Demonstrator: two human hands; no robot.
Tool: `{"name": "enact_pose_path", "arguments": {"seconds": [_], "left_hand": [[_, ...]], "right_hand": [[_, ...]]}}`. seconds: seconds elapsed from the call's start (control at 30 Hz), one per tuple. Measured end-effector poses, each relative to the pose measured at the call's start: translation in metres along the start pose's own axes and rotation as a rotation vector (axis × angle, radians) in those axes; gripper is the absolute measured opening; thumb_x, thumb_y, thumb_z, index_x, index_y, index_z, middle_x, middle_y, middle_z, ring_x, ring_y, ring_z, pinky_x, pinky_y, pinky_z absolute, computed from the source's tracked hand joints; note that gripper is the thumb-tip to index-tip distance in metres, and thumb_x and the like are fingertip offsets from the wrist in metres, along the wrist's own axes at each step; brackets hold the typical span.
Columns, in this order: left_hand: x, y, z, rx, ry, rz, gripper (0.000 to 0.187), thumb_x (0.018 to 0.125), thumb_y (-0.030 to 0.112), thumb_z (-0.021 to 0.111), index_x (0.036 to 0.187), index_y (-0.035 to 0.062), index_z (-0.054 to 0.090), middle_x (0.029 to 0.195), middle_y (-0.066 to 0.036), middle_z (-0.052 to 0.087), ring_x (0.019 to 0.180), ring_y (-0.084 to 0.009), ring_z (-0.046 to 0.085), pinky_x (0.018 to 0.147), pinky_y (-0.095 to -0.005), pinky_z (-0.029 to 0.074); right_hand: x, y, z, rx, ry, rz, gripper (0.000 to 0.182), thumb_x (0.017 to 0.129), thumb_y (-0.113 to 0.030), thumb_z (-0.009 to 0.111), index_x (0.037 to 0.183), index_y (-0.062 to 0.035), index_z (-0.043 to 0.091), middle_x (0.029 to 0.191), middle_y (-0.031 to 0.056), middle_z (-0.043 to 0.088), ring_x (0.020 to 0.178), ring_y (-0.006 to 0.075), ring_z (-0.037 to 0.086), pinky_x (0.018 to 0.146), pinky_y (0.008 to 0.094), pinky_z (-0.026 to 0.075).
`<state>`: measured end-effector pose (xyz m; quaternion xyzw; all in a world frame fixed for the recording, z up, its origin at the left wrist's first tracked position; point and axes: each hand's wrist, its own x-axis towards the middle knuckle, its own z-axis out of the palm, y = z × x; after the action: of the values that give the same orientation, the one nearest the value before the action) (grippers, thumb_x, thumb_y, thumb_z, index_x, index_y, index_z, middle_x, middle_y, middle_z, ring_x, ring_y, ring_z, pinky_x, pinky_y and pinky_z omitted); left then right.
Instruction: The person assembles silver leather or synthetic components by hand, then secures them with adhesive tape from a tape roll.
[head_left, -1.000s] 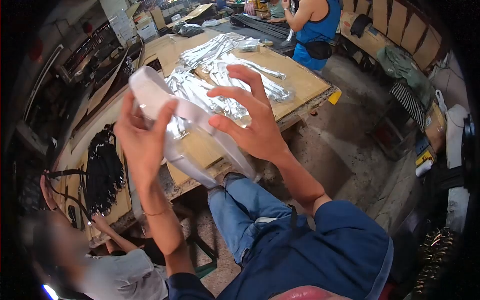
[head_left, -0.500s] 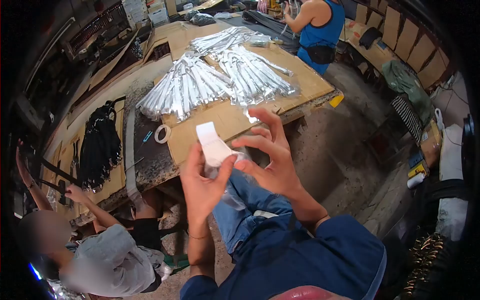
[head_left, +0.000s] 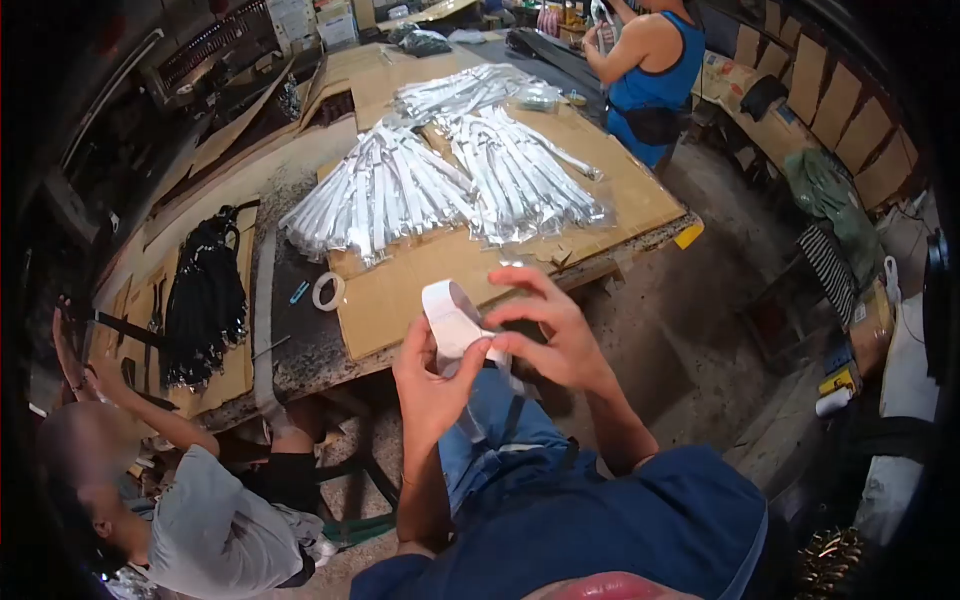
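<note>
A curled strip of white labels point(head_left: 456, 325) is held over my lap, its upper end bent round in a loop. My left hand point(head_left: 436, 378) pinches the strip's lower part between thumb and fingers. At the strip's right edge, my right hand point(head_left: 548, 332) has its thumb and a finger closed near the strip, the other fingers raised. Whether it grips the strip or a piece of clear plastic is too small to tell. Clear plastic hangs below the hands. Beyond them, bundles of white straps in clear plastic point(head_left: 380, 190) lie fanned out on cardboard point(head_left: 400, 300).
A tape roll point(head_left: 328, 291) and a blue cutter point(head_left: 299, 292) lie on the table's dark part. Black straps point(head_left: 207, 300) are at the left, near a seated person in grey point(head_left: 225, 520). Another person in a blue top point(head_left: 655, 75) stands at the far side. A stool point(head_left: 800, 310) is at right.
The strip's top has curled over into a loop. My right hand's thumb and finger have come together at its edge. The seated person's hands have shifted left, and the view has shifted slightly.
</note>
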<state>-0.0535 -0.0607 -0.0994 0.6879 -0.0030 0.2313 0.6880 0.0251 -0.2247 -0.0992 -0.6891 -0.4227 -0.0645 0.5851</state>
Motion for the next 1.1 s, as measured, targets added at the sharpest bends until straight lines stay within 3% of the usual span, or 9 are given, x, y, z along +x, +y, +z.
{"name": "enact_pose_path", "arguments": {"seconds": [0.13,0.47,0.73,0.8,0.97,1.1], "left_hand": [[0.023,-0.004,0.015,-0.088,0.007,-0.036,0.045,0.08,-0.002,0.073,0.12,-0.0036,0.052,0.104,-0.01,0.067,0.094,-0.014,0.064,0.079,-0.0266,0.051],[0.055,-0.01,0.025,-0.119,-0.008,-0.025,0.045,0.08,-0.002,0.073,0.12,-0.0035,0.053,0.101,-0.01,0.069,0.091,-0.0124,0.065,0.078,-0.0252,0.052],[0.058,-0.013,0.024,-0.084,0.012,-0.005,0.048,0.079,-0.002,0.074,0.122,-0.0055,0.052,0.103,-0.012,0.068,0.093,-0.0132,0.064,0.079,-0.0265,0.052],[0.06,-0.012,0.02,-0.054,-0.01,-0.012,0.049,0.079,-0.001,0.075,0.123,-0.0059,0.052,0.102,-0.012,0.069,0.092,-0.0132,0.065,0.079,-0.0266,0.052],[0.061,-0.021,0.012,-0.091,-0.013,0.017,0.05,0.079,-0.001,0.075,0.124,-0.0053,0.052,0.101,-0.012,0.069,0.091,-0.0133,0.065,0.078,-0.0265,0.052],[0.061,-0.022,0.002,-0.091,-0.03,-0.028,0.049,0.079,0.0,0.076,0.122,-0.0037,0.053,0.101,-0.01,0.067,0.09,-0.0127,0.063,0.079,-0.026,0.051]], "right_hand": [[0.003,0.014,-0.021,0.015,0.111,-0.004,0.028,0.071,-0.006,0.079,0.098,-0.0049,0.07,0.128,0.0137,0.052,0.123,0.0291,0.048,0.104,0.0368,0.037],[0.014,0.039,-0.026,0.055,0.067,0.069,0.029,0.073,-0.011,0.079,0.099,-0.003,0.07,0.126,0.0128,0.052,0.12,0.0275,0.05,0.104,0.0361,0.037],[0.021,0.055,-0.028,0.309,0.091,0.183,0.035,0.08,-0.012,0.076,0.112,-0.0003,0.065,0.127,0.0105,0.052,0.117,0.0193,0.051,0.094,0.0314,0.044],[0.021,0.062,-0.032,0.276,0.045,0.174,0.034,0.083,-0.012,0.074,0.112,0.0018,0.065,0.127,0.0098,0.051,0.116,0.0178,0.051,0.094,0.0314,0.044],[0.021,0.087,-0.023,0.652,-0.218,0.297,0.027,0.084,-0.009,0.073,0.106,0.0055,0.066,0.126,0.0117,0.051,0.116,0.0181,0.05,0.094,0.0304,0.043],[0.029,0.083,-0.007,0.713,-0.238,0.272,0.019,0.084,-0.005,0.072,0.098,0.0069,0.068,0.122,0.012,0.054,0.114,0.0173,0.051,0.092,0.0283,0.043]]}}
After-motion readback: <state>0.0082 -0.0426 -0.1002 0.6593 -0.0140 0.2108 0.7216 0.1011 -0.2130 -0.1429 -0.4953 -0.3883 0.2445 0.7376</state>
